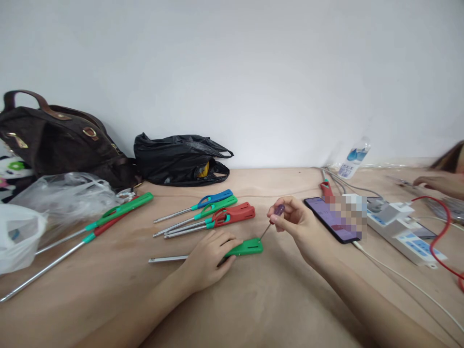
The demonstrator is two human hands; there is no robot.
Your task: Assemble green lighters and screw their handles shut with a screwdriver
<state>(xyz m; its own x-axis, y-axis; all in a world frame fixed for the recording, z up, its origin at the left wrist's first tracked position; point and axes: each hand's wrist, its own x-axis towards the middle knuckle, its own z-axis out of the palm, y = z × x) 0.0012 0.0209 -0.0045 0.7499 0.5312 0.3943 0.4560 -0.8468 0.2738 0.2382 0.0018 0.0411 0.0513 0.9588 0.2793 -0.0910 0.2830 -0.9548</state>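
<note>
My left hand (pixel 208 256) lies over a green-handled long-nozzle lighter (pixel 246 248) on the wooden table, fingers curled around it and pressing it down. Its metal tube (pixel 167 259) sticks out to the left. My right hand (pixel 295 220) pinches a small purple-handled screwdriver (pixel 278 210). The screwdriver's thin shaft slants down and its tip rests on the green handle's right end.
Several more lighters lie beyond: blue (pixel 213 198), green (pixel 217 206), red (pixel 235 214), and a green and red pair at left (pixel 119 212). Brown bag (pixel 54 137), black plastic bag (pixel 181 159), clear bags at left. Phone (pixel 331 220), power strip (pixel 409 232), cables, bottle (pixel 355 158); another person's hand (pixel 440 182) at right.
</note>
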